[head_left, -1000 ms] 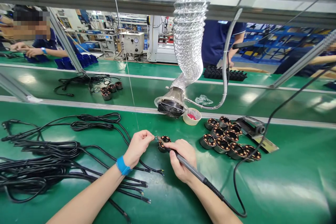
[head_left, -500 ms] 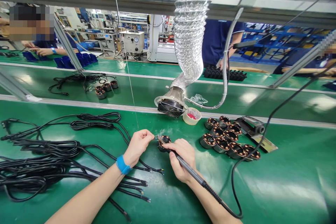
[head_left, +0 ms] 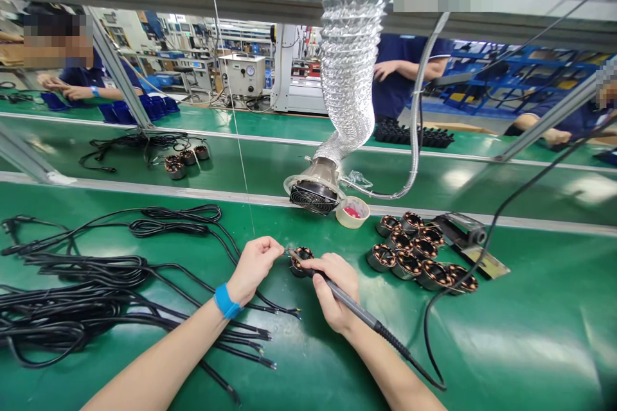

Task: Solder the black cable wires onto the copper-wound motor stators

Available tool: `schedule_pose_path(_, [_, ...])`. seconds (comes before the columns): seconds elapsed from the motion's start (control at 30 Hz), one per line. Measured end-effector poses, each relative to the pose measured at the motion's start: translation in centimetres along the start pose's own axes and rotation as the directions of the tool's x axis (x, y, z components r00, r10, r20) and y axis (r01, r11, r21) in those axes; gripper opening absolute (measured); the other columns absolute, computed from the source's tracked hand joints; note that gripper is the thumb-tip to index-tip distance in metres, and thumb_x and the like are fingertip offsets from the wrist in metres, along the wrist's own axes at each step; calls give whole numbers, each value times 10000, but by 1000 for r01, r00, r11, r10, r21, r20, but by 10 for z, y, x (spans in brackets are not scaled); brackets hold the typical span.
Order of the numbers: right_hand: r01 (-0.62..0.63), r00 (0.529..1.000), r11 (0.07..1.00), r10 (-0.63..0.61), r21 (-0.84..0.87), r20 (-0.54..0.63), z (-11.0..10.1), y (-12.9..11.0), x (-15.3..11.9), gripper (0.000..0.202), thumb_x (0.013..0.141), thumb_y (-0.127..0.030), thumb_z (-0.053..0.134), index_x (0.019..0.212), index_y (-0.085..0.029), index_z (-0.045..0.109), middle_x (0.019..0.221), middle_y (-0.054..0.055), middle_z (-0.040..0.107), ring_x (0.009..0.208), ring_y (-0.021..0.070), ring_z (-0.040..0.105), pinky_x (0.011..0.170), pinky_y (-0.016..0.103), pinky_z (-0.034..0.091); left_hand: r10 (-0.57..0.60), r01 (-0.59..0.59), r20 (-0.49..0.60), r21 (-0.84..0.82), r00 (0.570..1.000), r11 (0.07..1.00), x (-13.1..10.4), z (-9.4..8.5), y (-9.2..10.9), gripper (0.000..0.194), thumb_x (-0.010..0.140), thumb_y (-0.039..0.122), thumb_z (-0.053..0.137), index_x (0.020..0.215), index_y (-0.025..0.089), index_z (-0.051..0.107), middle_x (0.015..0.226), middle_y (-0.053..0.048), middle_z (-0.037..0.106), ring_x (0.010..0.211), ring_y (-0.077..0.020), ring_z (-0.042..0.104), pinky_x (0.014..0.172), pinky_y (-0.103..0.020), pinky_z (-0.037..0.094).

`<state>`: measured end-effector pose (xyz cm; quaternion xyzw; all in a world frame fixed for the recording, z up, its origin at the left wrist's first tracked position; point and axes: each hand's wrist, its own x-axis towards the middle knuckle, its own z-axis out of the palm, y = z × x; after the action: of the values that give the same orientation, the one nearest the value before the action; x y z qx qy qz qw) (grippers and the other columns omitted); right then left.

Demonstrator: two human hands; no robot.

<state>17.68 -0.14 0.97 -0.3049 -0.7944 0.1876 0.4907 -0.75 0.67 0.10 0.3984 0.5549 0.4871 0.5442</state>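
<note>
My right hand (head_left: pixel 336 286) is closed around a dark soldering iron (head_left: pixel 354 306). The iron's tip rests near the left rim of a copper-wound stator ring (head_left: pixel 301 261) on the green bench. My left hand (head_left: pixel 254 266), with a blue band at the wrist, pinches something too small to make out just left of that ring. Several more stator rings (head_left: pixel 406 264) stand grouped to the right. Black cables (head_left: pixel 91 273) lie in bundles at the left, some with bare wire ends near my left forearm.
Behind the ring hang a fan nozzle (head_left: pixel 314 192) and silver duct (head_left: pixel 349 64). A tape roll (head_left: pixel 353 212) sits beside it. A metal holder (head_left: pixel 463 237) stands at the right, and the iron's cord (head_left: pixel 429 340) curves there. Co-workers are across the bench.
The thin smoke above the ring has faded. My right hand and the iron have barely shifted. Across the bench, a person's hand has risen to the torso.
</note>
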Motion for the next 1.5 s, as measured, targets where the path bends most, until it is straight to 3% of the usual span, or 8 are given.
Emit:
schedule_pose_path(0.27, [-29, 994, 1000, 29, 1, -108, -4, -3, 1, 233, 896, -200, 458, 927, -184, 689, 726, 35, 658, 634, 172, 539, 612, 336, 393, -7, 7, 4, -33, 1000, 999, -1, 0, 2, 216, 694, 339, 652, 644, 164, 536, 488, 104, 286, 438, -41, 180, 440, -215, 112])
schedule_pose_path(0.93, [-7, 994, 1000, 5, -17, -113, 0, -2, -2, 240, 896, -201, 455, 918, -186, 693, 699, 30, 643, 612, 166, 536, 609, 339, 399, -12, 12, 15, -23, 1000, 1000, 1, -1, 1, 230, 716, 349, 649, 660, 170, 517, 486, 103, 288, 420, -39, 188, 416, -204, 102])
schedule_pose_path(1.07, [-19, 993, 999, 14, -38, -120, 6, 2, -2, 241, 922, -180, 466, 1027, -197, 682, 799, 40, 683, 667, 163, 589, 632, 330, 447, -8, 8, 20, -8, 1000, 1000, 1, 0, 1, 236, 721, 364, 652, 666, 173, 525, 475, 104, 293, 412, -44, 195, 412, -209, 112])
schedule_pose_path(1.23, [-28, 994, 999, 23, -44, -106, 20, 15, 2, 348, 946, -154, 512, 1273, -227, 607, 923, 50, 694, 766, 148, 639, 726, 296, 517, 57, -61, 54, 57, 997, 997, -1, -1, 4, 240, 736, 374, 662, 676, 156, 580, 495, 77, 364, 436, -54, 252, 424, -207, 164])
schedule_pose_path(1.5, [-35, 993, 998, 29, -47, -116, 30, 21, 7, 339, 945, -146, 540, 1242, -286, 624, 986, 42, 604, 879, 142, 634, 793, 281, 536, 152, -170, 160, 107, 975, 980, -7, -2, 13, 315, 763, 452, 676, 728, 142, 635, 636, 20, 525, 504, -73, 345, 454, -210, 231])
